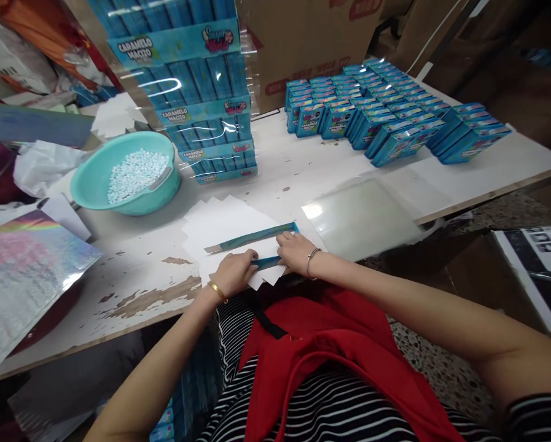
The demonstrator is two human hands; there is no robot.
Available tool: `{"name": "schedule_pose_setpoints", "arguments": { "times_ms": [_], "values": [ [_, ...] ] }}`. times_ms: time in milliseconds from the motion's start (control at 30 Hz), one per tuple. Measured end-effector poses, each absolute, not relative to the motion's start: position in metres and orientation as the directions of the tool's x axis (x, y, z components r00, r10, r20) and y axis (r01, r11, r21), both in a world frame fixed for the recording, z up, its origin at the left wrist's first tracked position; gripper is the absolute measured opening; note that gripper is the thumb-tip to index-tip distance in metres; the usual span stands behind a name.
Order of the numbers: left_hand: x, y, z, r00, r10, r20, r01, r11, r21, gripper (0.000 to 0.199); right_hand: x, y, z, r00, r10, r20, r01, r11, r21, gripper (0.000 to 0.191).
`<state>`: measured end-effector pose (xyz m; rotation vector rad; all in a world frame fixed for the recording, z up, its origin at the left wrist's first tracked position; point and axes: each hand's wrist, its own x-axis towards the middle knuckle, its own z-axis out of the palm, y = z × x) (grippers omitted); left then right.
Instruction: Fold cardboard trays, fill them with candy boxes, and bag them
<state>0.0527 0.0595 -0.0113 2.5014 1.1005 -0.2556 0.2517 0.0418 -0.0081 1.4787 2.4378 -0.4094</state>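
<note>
A blue cardboard tray (pixel 257 236) with raised narrow sides lies over a stack of white card sheets (pixel 220 215) at the table's front edge. My left hand (pixel 236 270), with a gold bangle at the wrist, has its fingers closed on the tray's near side at the left. At the right end, my right hand (pixel 296 250), wearing a silver bracelet, is closed on the same tray near its corner. The tray's far side slants up from left to right, and its left end shows a pale flap. My fingers hide part of the near side.
A turquoise basin (pixel 132 184) of small white pieces stands left. Behind are stacked wrapped blue display boxes (pixel 201 80). Rows of small blue boxes (pixel 339 121) fill the back right. Clear plastic sheets (pixel 362 218) lie right, and a shiny printed sheet (pixel 31 276) overhangs the left front.
</note>
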Motion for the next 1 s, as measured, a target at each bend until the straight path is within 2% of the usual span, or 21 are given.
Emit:
{"name": "schedule_pose_setpoints", "arguments": {
  "times_ms": [167,267,333,433,467,533,600,633,700,767,833,900,1000],
  "values": [
    [0.045,0.048,-0.012,0.66,0.743,-0.113,0.731,-0.599,0.326,0.021,0.256,0.049,-0.011,-0.597,0.721,-0.351,0.787,0.611,-0.084,0.022],
    [0.035,0.07,-0.002,0.647,0.759,0.067,0.715,-0.635,0.292,0.04,0.266,0.057,-0.015,-0.706,0.641,-0.3,0.684,0.727,-0.056,0.016],
    [0.029,0.086,0.006,0.604,0.797,0.001,0.779,-0.59,0.214,0.046,0.275,0.062,-0.014,-0.735,0.629,-0.253,0.65,0.76,0.003,0.015],
    [0.03,0.095,0.01,0.561,0.789,-0.252,0.827,-0.55,0.12,0.021,0.284,0.06,-0.01,-0.724,0.681,-0.11,0.674,0.732,0.104,0.018],
    [0.033,0.092,0.008,0.551,0.784,-0.285,0.831,-0.548,0.099,0.02,0.283,0.055,-0.009,-0.711,0.702,-0.041,0.694,0.71,0.121,0.018],
    [0.041,0.079,0.003,0.529,0.809,-0.256,0.845,-0.529,0.073,0.02,0.277,0.037,-0.009,-0.692,0.716,0.087,0.722,0.684,0.107,0.022],
    [0.049,0.063,-0.003,0.494,0.845,-0.205,0.869,-0.484,0.101,0.02,0.267,0.013,-0.015,-0.687,0.709,0.16,0.723,0.689,0.052,0.04],
    [0.052,0.056,-0.006,0.473,0.861,-0.186,0.88,-0.456,0.129,0.027,0.261,0.001,-0.021,-0.683,0.709,0.176,0.723,0.69,0.022,0.044],
    [0.054,0.045,-0.009,0.458,0.875,-0.158,0.882,-0.425,0.203,0.042,0.254,-0.018,-0.034,-0.665,0.721,0.194,0.731,0.682,-0.026,0.031],
    [0.049,0.042,-0.009,0.542,0.828,-0.142,0.824,-0.489,0.287,0.038,0.254,-0.026,-0.047,-0.659,0.721,0.215,0.724,0.685,-0.077,0.021],
    [0.039,0.044,-0.007,0.695,0.712,-0.102,0.698,-0.632,0.337,0.029,0.259,-0.026,-0.055,-0.654,0.713,0.253,0.705,0.696,-0.138,0.025],
    [0.028,0.048,-0.004,0.812,0.583,-0.028,0.564,-0.772,0.292,0.029,0.266,-0.021,-0.057,-0.636,0.713,0.295,0.693,0.696,-0.189,0.028],
    [0.017,0.052,-0.005,0.903,0.427,0.05,0.413,-0.894,0.172,0.04,0.27,-0.015,-0.055,-0.604,0.714,0.354,0.685,0.692,-0.228,0.027]
  ]
}}
